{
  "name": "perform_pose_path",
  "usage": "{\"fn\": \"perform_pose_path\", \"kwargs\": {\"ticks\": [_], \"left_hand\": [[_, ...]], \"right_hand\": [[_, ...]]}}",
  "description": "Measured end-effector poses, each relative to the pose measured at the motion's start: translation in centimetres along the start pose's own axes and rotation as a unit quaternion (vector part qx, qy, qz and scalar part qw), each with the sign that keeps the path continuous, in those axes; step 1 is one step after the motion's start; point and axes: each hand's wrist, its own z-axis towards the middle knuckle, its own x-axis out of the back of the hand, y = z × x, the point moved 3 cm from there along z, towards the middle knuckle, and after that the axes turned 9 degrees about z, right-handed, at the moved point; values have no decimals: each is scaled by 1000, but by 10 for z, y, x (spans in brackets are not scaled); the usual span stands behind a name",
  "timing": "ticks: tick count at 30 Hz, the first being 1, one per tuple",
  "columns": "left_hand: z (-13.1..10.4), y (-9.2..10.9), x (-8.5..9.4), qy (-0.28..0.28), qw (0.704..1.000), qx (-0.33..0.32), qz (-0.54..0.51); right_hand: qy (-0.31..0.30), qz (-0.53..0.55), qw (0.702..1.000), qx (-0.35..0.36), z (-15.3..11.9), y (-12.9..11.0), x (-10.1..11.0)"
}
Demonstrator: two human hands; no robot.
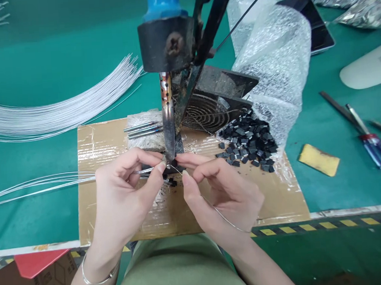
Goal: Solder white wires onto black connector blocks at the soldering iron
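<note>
Below the tip of a mounted soldering iron, my two hands meet over the cardboard. My left hand pinches thin white wires that trail off to the left. Between thumb and fingers, my right hand holds a thin solder wire, its end at the iron tip. The small part right at the tip is mostly hidden by my fingertips. Just under my left fingers lie a few wire ends with small black connectors.
Black connectors are piled on the cardboard, beside a fan. A white wire bundle lies left. On the right are bubble wrap, a yellow sponge, a screwdriver and a white cup.
</note>
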Motion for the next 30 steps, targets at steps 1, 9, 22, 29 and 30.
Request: {"fn": "perform_pose_path", "kwargs": {"ticks": [1, 9, 22, 29, 30], "left_hand": [[0, 0, 0, 1, 1000, -2, 1], [0, -3, 0, -2, 1000, -24, 1], [0, -3, -1, -6, 1000, -18, 1], [0, -1, 0, -6, 999, -35, 3], [0, -1, 0, -6, 999, -36, 3]], "right_hand": [[1, -1, 1000, 2, 0, 0, 0], [8, 15, 1000, 6, -1, -1, -1], [9, 3, 1000, 10, -1, 1, -1], [19, -3, 999, 36, 0, 0, -2], [19, -5, 999, 41, 0, 0, -2]]}}
